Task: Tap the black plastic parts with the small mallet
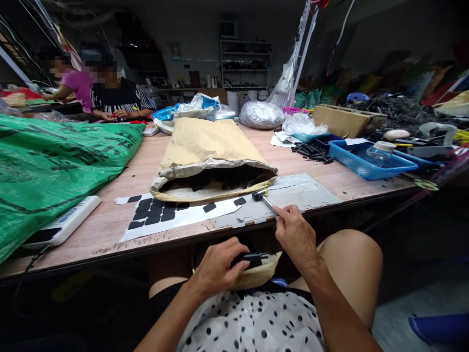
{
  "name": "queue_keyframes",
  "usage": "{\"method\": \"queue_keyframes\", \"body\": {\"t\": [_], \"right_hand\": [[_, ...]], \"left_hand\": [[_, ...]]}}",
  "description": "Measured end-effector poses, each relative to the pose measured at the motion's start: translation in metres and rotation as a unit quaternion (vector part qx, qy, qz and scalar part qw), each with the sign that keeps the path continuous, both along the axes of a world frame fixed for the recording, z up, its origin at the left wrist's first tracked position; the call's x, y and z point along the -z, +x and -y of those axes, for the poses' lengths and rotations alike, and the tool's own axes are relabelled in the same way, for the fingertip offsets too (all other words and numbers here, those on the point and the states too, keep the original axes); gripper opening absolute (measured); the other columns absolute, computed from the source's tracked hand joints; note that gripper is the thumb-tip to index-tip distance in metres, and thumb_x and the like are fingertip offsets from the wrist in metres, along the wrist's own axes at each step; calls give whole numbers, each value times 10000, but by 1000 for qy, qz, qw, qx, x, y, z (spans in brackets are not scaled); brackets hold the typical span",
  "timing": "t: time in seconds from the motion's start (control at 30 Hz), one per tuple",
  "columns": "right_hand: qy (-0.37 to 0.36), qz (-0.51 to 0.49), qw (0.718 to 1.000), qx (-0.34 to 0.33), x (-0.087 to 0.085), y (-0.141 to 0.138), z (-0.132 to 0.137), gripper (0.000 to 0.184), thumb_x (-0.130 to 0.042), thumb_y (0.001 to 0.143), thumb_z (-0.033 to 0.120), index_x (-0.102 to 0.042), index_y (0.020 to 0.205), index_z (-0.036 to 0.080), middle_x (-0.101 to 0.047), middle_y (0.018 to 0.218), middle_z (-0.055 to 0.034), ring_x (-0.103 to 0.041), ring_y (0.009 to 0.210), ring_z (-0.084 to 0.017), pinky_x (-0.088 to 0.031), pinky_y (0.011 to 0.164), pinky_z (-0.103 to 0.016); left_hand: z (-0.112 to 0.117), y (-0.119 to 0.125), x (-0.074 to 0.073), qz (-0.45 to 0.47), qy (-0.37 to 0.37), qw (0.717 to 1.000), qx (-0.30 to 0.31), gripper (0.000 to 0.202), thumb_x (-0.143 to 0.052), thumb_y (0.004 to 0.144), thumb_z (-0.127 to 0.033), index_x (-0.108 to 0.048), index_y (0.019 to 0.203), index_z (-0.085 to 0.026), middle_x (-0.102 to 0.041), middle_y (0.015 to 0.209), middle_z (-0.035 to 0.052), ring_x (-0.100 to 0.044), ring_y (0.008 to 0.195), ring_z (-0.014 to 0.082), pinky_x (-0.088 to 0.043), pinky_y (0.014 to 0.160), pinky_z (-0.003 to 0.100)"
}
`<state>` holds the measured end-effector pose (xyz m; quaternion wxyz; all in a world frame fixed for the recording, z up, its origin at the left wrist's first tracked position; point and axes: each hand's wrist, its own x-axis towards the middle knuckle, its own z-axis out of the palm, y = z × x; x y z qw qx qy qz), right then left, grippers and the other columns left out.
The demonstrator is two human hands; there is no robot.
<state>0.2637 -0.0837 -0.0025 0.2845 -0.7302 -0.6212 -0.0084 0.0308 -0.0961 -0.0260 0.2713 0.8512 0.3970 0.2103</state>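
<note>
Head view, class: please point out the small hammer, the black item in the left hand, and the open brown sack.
Small hammer [270, 204]: head view, on its metal shaft.
Black item [254, 259]: head view, on its exposed side.
Brown sack [216, 142]: head view, on its upper face.

Hammer-like tool [261, 195]: black head, yellow-green end, slim bright metal shaft. In the right hand [297, 237], tilted, head forward near the front edge of the bench [110, 203], shaft slanting back down to the grip. Black part [253, 259]: elongated, held roughly level in the left hand [222, 264], slim end pointing right. Mostly covered by the hand, so full shape unclear.
</note>
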Motion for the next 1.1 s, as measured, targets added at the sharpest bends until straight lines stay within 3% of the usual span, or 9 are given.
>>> {"method": "queue_keyframes", "body": {"t": [0.1, 0.17, 0.33, 0.4, 0.5, 0.6, 0.83, 1.0, 1.1], "right_hand": [[0, -4, 1000, -2, 0, 0, 0, 348, -541, 944, 150, -730, 1208, 275, -645, 1030, -33, -637, 864, -148, -429, 689, -253], [2, -8, 1000, -4, 0, 1, 0, 354, -541, 941, 146, -729, 1209, 279, -645, 1028, -32, -637, 863, -146, -430, 689, -251], [0, -15, 1000, -3, 0, 1, -1, 359, -553, 932, 150, -726, 1218, 281, -640, 1032, -29, -636, 881, -150, -433, 704, -260], [-3, -17, 1000, -4, 0, 1, -1, 361, -553, 931, 150, -724, 1220, 281, -637, 1031, -26, -637, 889, -150, -434, 710, -261], [-3, -15, 1000, -4, 1, 1, 0, 359, -545, 936, 151, -724, 1218, 282, -637, 1030, -24, -636, 878, -145, -433, 704, -258], [2, -12, 1000, -1, 2, 1, 0, 362, -537, 936, 145, -724, 1213, 286, -639, 1022, -23, -632, 858, -138, -427, 689, -250], [14, -17, 1000, -9, 3, 2, -1, 351, -530, 935, 150, -731, 1194, 277, -640, 1006, -29, -622, 837, -136, -422, 697, -246], [12, -25, 1000, -12, 3, 3, -1, 353, -520, 934, 156, -730, 1192, 273, -642, 1011, -31, -625, 843, -145, -425, 699, -256], [11, -24, 1000, -14, 4, 5, -2, 331, -571, 916, 196, -726, 1198, 273, -640, 1041, -34, -624, 864, -155, -437, 710, -260]], "left_hand": [[5, 3, 30, -62, -27, 996, -51, 188, -617, 891, -270, -719, 1049, -282, -716, 953, 65, -696, 857, 264, -483, 704, 355], [4, 4, 36, -71, -33, 996, -39, 177, -667, 844, -253, -740, 999, -302, -735, 920, 61, -711, 837, 274, -484, 685, 353], [-18, 6, -10, 28, 13, 999, -5, 95, -662, 905, -312, -749, 909, -273, -740, 851, 5, -678, 767, 174, -496, 693, 276], [-43, 0, -32, 54, 68, 992, -96, 220, -567, 972, -361, -733, 919, -227, -733, 871, 37, -657, 779, 182, -497, 744, 300], [-95, -19, -49, -10, 185, 927, -326, 271, -515, 981, -346, -743, 957, -202, -721, 941, 74, -646, 863, 220, -506, 844, 335], [-142, -40, -49, -96, 176, 892, -405, 259, -572, 926, -338, -756, 1003, -173, -701, 1053, 136, -613, 1034, 311, -495, 947, 416], [-174, -53, -37, -128, 116, 880, -442, 266, -681, 831, -390, -751, 949, -161, -691, 1037, 191, -593, 1057, 406, -503, 837, 478], [-151, -44, -47, -99, 137, 902, -398, 243, -675, 861, -405, -726, 953, -186, -705, 1027, 137, -583, 1045, 343, -471, 868, 425], [-123, -30, -46, -7, 169, 944, -284, 173, -701, 856, -356, -708, 964, -221, -719, 963, 55, -579, 959, 258, -462, 836, 353]]}}
